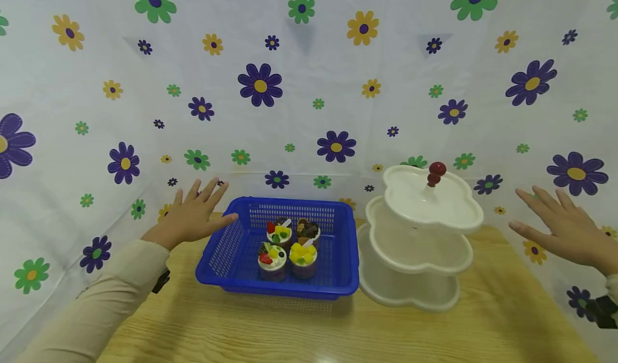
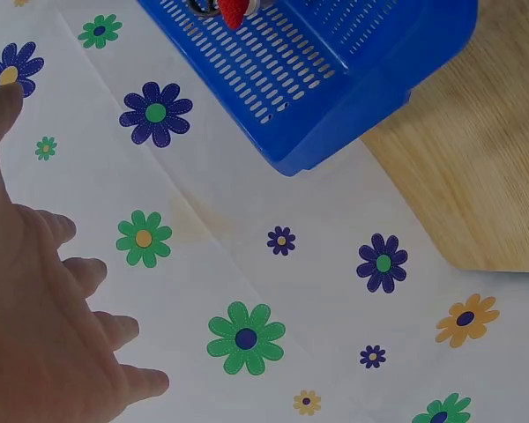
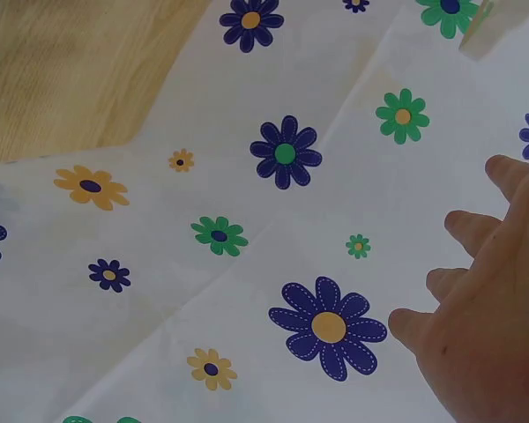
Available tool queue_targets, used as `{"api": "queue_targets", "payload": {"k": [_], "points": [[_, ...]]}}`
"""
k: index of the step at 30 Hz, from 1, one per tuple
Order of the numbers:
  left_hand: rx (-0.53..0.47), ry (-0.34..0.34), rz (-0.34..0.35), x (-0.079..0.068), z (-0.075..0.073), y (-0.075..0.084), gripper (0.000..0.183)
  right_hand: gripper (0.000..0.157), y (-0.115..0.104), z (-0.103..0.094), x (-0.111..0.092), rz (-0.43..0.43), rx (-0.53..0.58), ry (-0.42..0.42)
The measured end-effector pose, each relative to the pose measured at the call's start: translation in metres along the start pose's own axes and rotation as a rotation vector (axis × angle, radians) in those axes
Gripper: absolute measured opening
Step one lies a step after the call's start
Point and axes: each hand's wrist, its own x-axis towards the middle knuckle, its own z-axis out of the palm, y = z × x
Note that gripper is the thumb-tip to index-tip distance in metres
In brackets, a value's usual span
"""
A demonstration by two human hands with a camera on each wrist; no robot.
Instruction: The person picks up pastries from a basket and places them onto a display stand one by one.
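Blue basket (image 1: 280,288) (dessert cups (image 1: 303,258) inside) near left hand (image 1: 190,218), beside tiered stand (image 1: 420,245)

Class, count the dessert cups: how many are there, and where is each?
4, all in the blue plastic basket: front-left cup, front-right cup, back-left cup, back-right cup. The back ones are partly hidden.

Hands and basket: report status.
Left hand open, empty, near basket. Right hand open, empty, right of stand. Four cups in basket, nothing over them.
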Motion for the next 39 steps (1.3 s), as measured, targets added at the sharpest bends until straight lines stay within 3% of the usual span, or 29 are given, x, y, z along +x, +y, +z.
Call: {"api": "queue_targets", "payload": {"k": [6, 10, 14, 19, 24, 29, 39], "points": [[0.024, 0.053, 0.006, 0.000, 0.013, 0.002, 0.084, 0.081, -0.002, -0.001, 0.001, 0.010, 0.020, -0.026], [0.023, 0.213, 0.013, -0.007, 0.038, 0.016, 0.072, 0.081, -0.004, 0.002, 0.000, -0.008, 0.003, 0.034], [-0.012, 0.359, 0.078, -0.023, 0.077, 0.040, 0.063, 0.079, -0.006, 0.005, 0.000, -0.024, -0.023, 0.139], [-0.028, 0.370, 0.170, -0.045, 0.124, 0.066, 0.060, 0.077, -0.006, 0.008, -0.001, -0.029, 0.009, 0.172], [0.008, 0.355, 0.235, -0.055, 0.156, 0.076, 0.058, 0.076, -0.008, 0.014, -0.004, -0.047, 0.064, 0.164], [0.034, 0.375, 0.248, -0.062, 0.170, 0.078, 0.054, 0.074, -0.010, 0.021, -0.007, -0.062, 0.108, 0.170], [0.002, 0.441, 0.190, -0.059, 0.176, 0.083, 0.041, 0.071, -0.018, 0.022, -0.016, -0.080, 0.194, 0.205]]}}
